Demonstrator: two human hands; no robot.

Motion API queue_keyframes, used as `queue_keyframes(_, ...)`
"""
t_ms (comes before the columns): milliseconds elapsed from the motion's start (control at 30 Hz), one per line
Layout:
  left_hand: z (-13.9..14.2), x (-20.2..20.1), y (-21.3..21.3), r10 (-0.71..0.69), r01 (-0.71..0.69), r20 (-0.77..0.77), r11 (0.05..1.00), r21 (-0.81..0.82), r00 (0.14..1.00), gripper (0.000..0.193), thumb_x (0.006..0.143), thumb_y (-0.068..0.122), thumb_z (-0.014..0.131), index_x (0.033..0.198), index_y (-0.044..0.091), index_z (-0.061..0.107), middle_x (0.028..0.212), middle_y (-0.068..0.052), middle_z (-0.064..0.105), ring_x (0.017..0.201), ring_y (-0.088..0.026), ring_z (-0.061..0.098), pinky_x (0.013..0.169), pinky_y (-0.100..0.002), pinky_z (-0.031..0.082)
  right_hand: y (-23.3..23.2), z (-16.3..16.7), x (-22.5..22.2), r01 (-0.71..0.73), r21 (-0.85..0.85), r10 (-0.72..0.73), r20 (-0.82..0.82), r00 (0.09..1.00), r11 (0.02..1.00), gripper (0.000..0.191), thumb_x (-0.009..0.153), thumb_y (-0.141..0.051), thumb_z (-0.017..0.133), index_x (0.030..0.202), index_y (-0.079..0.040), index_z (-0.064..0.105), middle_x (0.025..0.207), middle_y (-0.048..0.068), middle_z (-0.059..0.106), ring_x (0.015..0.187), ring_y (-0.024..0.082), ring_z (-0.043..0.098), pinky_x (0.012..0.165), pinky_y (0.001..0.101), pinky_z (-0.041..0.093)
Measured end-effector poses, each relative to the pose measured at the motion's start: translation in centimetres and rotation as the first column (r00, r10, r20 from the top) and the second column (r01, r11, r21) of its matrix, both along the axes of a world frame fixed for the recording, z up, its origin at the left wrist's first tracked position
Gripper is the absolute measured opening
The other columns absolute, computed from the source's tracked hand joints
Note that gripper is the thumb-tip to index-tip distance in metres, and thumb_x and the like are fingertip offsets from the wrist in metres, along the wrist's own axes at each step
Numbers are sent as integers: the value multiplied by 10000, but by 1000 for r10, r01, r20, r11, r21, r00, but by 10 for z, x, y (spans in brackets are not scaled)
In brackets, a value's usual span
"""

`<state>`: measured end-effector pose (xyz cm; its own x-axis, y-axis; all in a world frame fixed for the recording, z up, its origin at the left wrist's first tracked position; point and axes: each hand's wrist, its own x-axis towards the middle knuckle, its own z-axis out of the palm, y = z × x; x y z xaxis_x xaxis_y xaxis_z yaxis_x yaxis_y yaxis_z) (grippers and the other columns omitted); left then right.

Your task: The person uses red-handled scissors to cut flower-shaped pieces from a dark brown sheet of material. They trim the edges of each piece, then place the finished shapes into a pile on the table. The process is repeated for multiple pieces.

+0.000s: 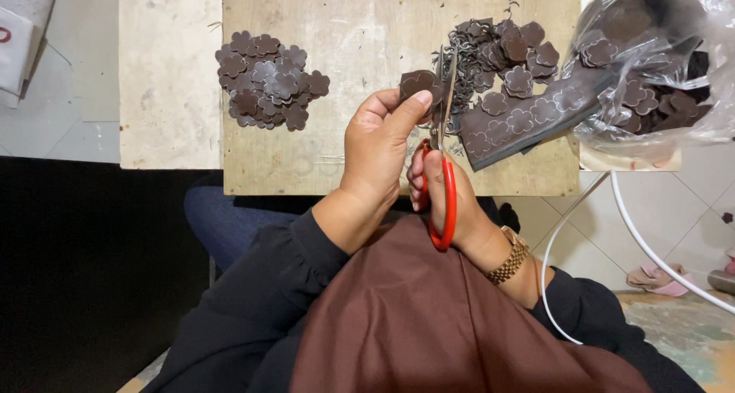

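A small dark brown flower-shaped leather piece [418, 83] sits pinched between the thumb and fingers of my left hand [379, 144], held up just above the far part of the worn pale wooden board [337, 144], and the steel blades of the red-handled scissors [442, 144] stand right against its right edge. My right hand [452, 201] is closed through the red loops, so both hands are holding something; the blades look nearly shut, though I cannot tell exactly how far. I judge the step in hand to be trimming the outline of this one flower, partway round its scalloped edge. The next move, as I read it, calls for turning the piece a little in the left fingers so the blades meet the next lobe, with short snips and the thumb kept off the cutting line. Just right of the blades lies a dark brown leather strip marked with flower outlines [528, 121], with a loose pile of rough-cut brown flowers [513, 56] and thin offcuts behind it. Well to the left on the board is a neater heap of finished brown flowers [269, 80]. At the far right a clear plastic bag [666, 63] holds more brown pieces
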<state>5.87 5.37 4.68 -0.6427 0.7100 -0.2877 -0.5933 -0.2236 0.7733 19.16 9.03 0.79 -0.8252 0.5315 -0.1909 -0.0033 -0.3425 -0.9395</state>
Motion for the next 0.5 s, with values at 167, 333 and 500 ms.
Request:
queue_keyframes(167,-10,-5,0,3,-3,-31,1000,12,1000,231,911,113,752,1078,-18,659,975,-79,720,906,-137,658,841,-276,532,2,2,1,-41,-76,38,-32,999,996,419,1094,-494,401,972,-102,486,788,-26,432,644,77,408,578,232,390)
queue_keyframes(333,-16,-10,1,18,-17,-45,1000,18,999,207,904,87,745,1063,-16,661,977,-70,721,878,-137,661,832,-283,546,3,5,3,-47,-43,48,23,999,998,450,1062,-538,422,947,-107,481,768,-28,431,608,75,393,536,227,367)
queue_keyframes(500,-20,-16,-1,-14,15,-23,998,53,1000,184,908,75,741,1042,-18,655,973,-80,724,860,-149,673,823,-300,563,6,9,6,-72,3,72,73,995,997,475,1048,-570,420,933,-112,473,763,-31,427,594,76,390,523,228,369)
